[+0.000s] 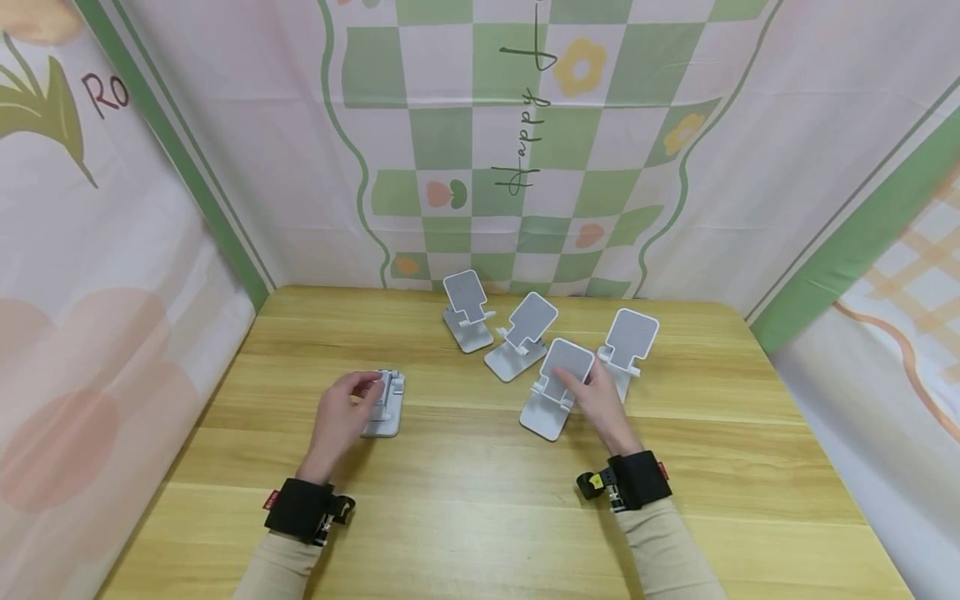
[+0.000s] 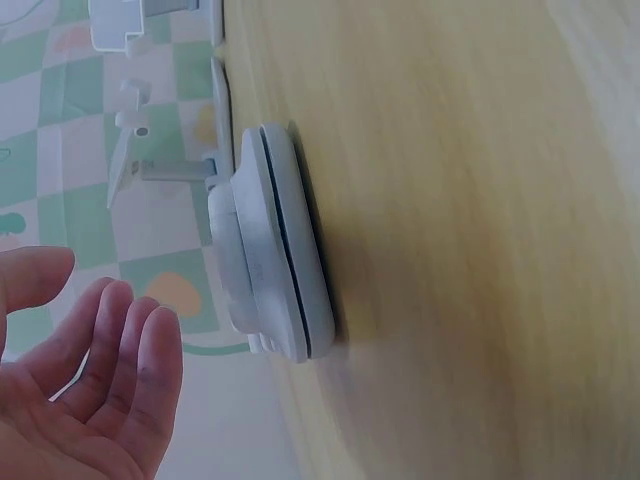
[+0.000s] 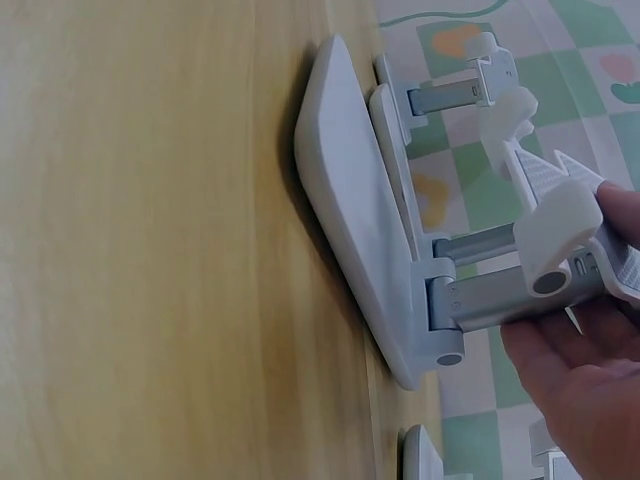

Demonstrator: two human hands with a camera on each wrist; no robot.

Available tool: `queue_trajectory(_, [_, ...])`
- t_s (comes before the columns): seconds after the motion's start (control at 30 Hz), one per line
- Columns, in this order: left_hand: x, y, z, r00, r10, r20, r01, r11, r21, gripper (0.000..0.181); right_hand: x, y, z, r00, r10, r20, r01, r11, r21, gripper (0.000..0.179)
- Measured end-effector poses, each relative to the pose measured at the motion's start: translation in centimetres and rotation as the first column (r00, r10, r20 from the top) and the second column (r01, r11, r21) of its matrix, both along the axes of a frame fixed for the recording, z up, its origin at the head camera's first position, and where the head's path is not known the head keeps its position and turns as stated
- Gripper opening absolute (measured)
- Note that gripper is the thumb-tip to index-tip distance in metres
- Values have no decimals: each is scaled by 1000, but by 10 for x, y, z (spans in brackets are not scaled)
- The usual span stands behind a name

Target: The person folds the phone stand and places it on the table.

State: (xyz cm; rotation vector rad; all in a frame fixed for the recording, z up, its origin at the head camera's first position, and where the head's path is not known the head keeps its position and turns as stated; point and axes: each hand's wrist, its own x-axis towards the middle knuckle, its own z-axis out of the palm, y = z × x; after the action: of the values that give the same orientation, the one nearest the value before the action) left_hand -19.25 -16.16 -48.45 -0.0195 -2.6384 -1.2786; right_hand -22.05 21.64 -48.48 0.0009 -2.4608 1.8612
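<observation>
My right hand (image 1: 602, 402) grips an unfolded phone stand (image 1: 543, 415) by its upper plate, thumb on the grey face and fingers behind. In the right wrist view, this stand's base (image 3: 350, 190) is tilted against the table, and I cannot tell whether it touches. On the left, a folded phone stand (image 1: 386, 427) lies flat on the table. My left hand (image 1: 341, 418) is just beside and above it; in the left wrist view, the loosely bent fingers (image 2: 150, 390) are apart from the folded stand (image 2: 265, 250) and hold nothing.
Other unfolded phone stands stand farther back: one at the back middle (image 1: 465, 296), one just right of it (image 1: 534, 317), and one behind my right hand (image 1: 632, 335). The wooden table (image 1: 465, 500) meets a patterned cloth (image 1: 300, 192) at its back edge.
</observation>
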Motion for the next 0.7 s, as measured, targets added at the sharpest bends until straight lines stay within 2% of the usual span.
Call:
queue_trajectory(0.13, [1, 3, 0, 1000, -19, 1, 19, 1000, -11, 31, 1, 1, 2, 1000, 3, 1, -3, 1000, 9, 57])
queue_trajectory(0.5, [1, 13, 4, 994, -68, -83, 67, 998, -18, 26, 1, -2, 5, 1000, -2, -28, 3, 999, 49, 53])
queue_trajectory(0.7, [1, 22, 3, 990, -87, -114, 88, 996, 10, 25, 1, -6, 17, 999, 7, -50, -4, 999, 53, 50])
